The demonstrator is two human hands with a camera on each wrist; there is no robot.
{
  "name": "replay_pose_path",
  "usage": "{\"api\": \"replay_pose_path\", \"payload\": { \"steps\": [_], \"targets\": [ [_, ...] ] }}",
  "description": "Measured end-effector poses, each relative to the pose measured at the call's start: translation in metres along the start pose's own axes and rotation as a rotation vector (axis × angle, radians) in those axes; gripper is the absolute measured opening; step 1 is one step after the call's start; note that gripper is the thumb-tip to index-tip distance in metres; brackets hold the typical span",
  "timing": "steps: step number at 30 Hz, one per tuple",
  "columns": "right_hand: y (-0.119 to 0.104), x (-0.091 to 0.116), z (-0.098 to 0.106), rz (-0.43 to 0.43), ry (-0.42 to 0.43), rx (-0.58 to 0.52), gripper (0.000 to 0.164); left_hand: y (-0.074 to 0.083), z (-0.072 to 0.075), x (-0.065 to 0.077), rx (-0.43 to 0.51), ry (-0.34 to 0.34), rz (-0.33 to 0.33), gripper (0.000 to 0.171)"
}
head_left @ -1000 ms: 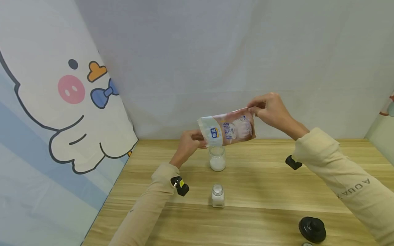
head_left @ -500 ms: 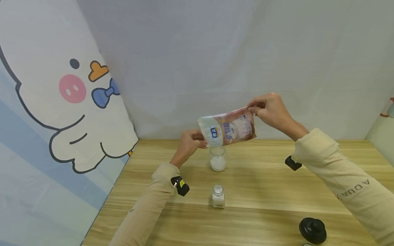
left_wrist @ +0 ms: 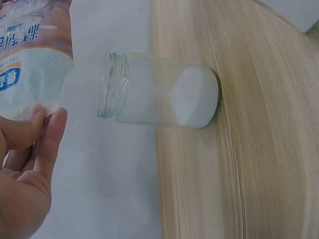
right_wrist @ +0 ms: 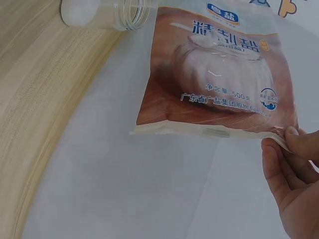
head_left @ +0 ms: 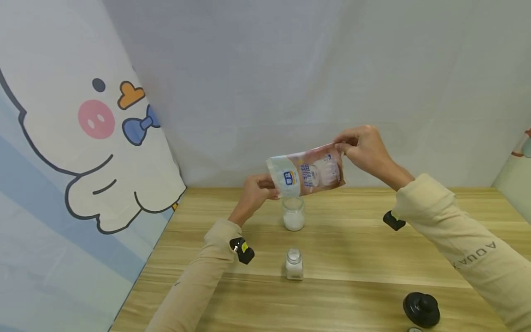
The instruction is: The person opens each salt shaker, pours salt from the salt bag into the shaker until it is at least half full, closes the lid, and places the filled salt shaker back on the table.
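Observation:
A pink and pale-blue salt bag [head_left: 319, 173] is held in the air, tilted with its pale end low on the left. My left hand [head_left: 255, 192] pinches a corner of that pale end between thumb and fingers. At the other end, my right hand [head_left: 367, 150] pinches the upper bottom corner, seen closely in the right wrist view on the bag [right_wrist: 219, 74]. Directly below the bag's low end stands an open glass jar [head_left: 293, 216], upright, with white salt [left_wrist: 194, 97] in its lower part. The bag's low edge overlaps the jar's mouth in the head view.
Nearer on the wooden table [head_left: 352, 258] stands a smaller open glass jar [head_left: 294, 265] holding white contents. A black knobbed lid [head_left: 421, 309] lies at the front right, beside a small round object [head_left: 414, 329] cut by the frame edge. A pale cloth wall [head_left: 290, 69] rises behind.

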State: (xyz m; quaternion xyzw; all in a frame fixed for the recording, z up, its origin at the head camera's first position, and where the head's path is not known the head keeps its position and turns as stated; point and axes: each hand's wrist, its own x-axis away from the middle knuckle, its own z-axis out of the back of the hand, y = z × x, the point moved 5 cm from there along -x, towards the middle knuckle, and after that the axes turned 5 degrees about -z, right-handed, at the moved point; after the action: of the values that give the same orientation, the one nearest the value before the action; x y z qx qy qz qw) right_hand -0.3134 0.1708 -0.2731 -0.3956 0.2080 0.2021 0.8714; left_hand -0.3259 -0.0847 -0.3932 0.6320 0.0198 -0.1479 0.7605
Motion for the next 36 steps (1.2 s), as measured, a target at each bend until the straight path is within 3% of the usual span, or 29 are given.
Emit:
{"api": "replay_pose_path", "payload": {
  "steps": [13,24,36],
  "targets": [
    [-0.0021,0.0012,0.0004,0.029,0.100,-0.014,0.015,0.0021,-0.0006,-0.0017,0.005,-0.005,-0.007,0.022],
    [0.0002,0.0060,0.0008,0.032,0.124,-0.022,0.013,0.0077,-0.0030,0.0012,0.014,-0.042,0.014,0.024],
    [0.0010,0.0079,0.0003,0.037,0.141,-0.035,0.012,0.0044,-0.0025,0.0012,0.002,-0.016,-0.001,0.019]
  ]
}}
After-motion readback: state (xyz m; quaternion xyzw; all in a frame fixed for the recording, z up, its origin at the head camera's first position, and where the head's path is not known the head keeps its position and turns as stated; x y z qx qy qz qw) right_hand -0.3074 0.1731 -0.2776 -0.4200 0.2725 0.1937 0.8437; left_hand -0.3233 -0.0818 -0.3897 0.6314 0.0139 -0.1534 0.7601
